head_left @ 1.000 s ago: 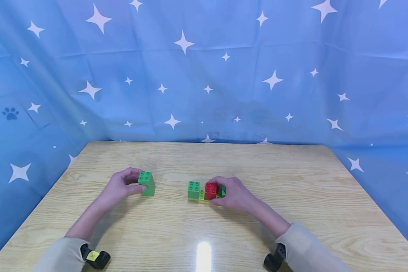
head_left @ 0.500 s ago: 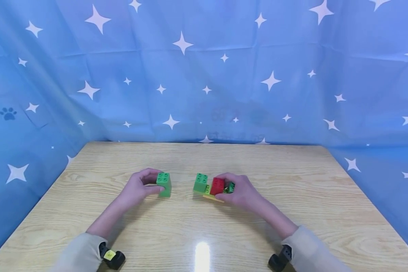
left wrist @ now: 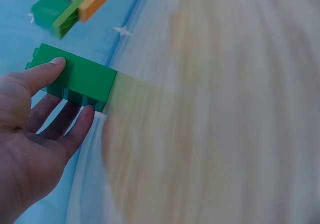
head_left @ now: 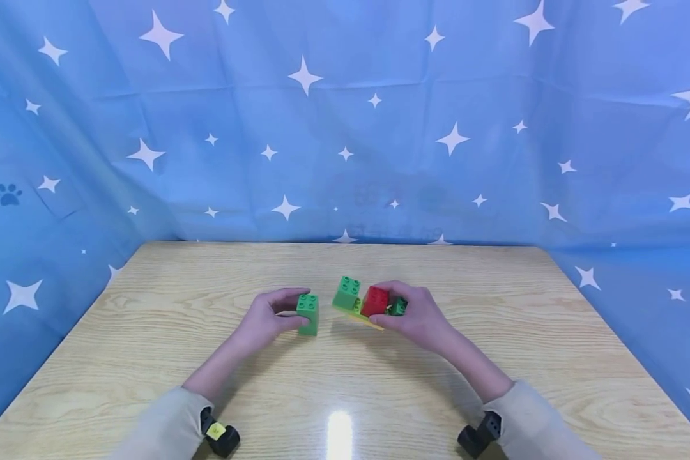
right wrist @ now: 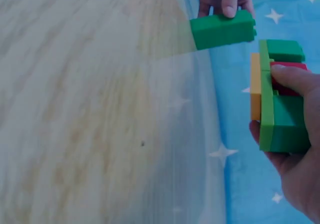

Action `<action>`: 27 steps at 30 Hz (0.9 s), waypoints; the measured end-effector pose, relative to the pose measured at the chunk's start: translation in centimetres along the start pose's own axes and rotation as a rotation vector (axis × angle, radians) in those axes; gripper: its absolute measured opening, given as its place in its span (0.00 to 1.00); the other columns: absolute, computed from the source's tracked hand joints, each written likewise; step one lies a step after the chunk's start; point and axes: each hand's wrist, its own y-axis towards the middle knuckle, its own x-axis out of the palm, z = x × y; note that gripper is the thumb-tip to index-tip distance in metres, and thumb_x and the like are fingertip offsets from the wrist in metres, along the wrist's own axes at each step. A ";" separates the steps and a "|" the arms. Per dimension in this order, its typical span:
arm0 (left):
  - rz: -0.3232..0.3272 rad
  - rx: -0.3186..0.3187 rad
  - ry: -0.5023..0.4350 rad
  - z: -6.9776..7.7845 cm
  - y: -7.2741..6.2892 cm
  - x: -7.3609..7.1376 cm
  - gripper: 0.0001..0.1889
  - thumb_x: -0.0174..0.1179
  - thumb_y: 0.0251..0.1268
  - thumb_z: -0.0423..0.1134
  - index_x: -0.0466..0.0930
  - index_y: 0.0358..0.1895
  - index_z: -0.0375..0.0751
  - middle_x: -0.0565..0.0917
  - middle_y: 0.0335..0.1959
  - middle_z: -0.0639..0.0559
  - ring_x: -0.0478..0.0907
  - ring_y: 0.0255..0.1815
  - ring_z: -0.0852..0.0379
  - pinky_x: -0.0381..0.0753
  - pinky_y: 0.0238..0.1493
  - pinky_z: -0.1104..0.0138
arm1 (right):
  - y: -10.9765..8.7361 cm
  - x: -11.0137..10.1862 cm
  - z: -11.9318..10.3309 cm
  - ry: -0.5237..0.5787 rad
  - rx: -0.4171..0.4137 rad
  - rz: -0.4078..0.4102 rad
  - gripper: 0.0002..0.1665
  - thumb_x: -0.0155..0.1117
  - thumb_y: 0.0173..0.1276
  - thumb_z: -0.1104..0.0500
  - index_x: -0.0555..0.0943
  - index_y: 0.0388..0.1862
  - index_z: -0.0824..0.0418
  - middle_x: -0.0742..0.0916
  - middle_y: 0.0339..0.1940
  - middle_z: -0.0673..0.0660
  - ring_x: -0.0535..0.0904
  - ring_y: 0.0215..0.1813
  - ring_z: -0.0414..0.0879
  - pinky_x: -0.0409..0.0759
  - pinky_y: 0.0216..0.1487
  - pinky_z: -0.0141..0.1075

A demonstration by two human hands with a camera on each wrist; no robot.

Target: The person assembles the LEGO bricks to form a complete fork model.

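Note:
Near the middle of the table, my left hand (head_left: 273,319) holds a stack of two green toy building bricks (left wrist: 82,77), studs up, between thumb and fingers. Whether its foot touches the tabletop I cannot tell. To its right, my right hand (head_left: 420,319) grips a brick assembly, tilted and raised off the table. This has a lime-green plate (right wrist: 267,119) with an orange plate (right wrist: 255,84) beneath. On top sit a green brick (head_left: 346,294) at the left end, a red brick (head_left: 375,301) in the middle under my thumb, and another green brick (right wrist: 287,124), partly hidden by the hand.
The wooden table (head_left: 207,268) reaches out around both hands. A blue curtain with white stars (head_left: 345,128) stands behind it and along both sides. Light glares off the tabletop near its front. Black wrist cameras (head_left: 223,439) sit at both cuffs.
My left hand has carried the green stack rightward, close to the assembly. My right hand has lifted the assembly off the table, moved it slightly right and tilted its left end up.

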 end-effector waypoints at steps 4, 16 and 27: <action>-0.024 0.000 -0.015 0.3 0.5 1.5 0.31 0.72 0.61 0.29 0.76 0.69 0.34 0.85 0.56 0.39 0.82 0.58 0.41 0.84 0.54 0.59 | 0.0 -0.2 -0.7 0.014 -0.021 0.041 0.29 0.79 0.60 0.64 0.82 0.60 0.64 0.89 0.46 0.56 0.84 0.44 0.48 0.85 0.41 0.37; -0.059 0.034 -0.079 0.8 1.4 5.0 0.26 0.71 0.61 0.27 0.78 0.64 0.29 0.85 0.54 0.36 0.82 0.58 0.39 0.85 0.54 0.59 | 0.2 -0.3 -1.6 0.067 -0.089 0.109 0.30 0.80 0.59 0.65 0.82 0.61 0.65 0.89 0.49 0.60 0.85 0.47 0.51 0.86 0.43 0.36; -0.039 0.062 -0.074 0.7 1.5 6.5 0.18 0.71 0.60 0.27 0.84 0.55 0.30 0.87 0.49 0.38 0.83 0.56 0.38 0.86 0.52 0.59 | 0.5 0.3 -2.4 0.113 -0.128 0.091 0.30 0.80 0.57 0.68 0.82 0.60 0.66 0.89 0.49 0.60 0.86 0.47 0.51 0.86 0.43 0.37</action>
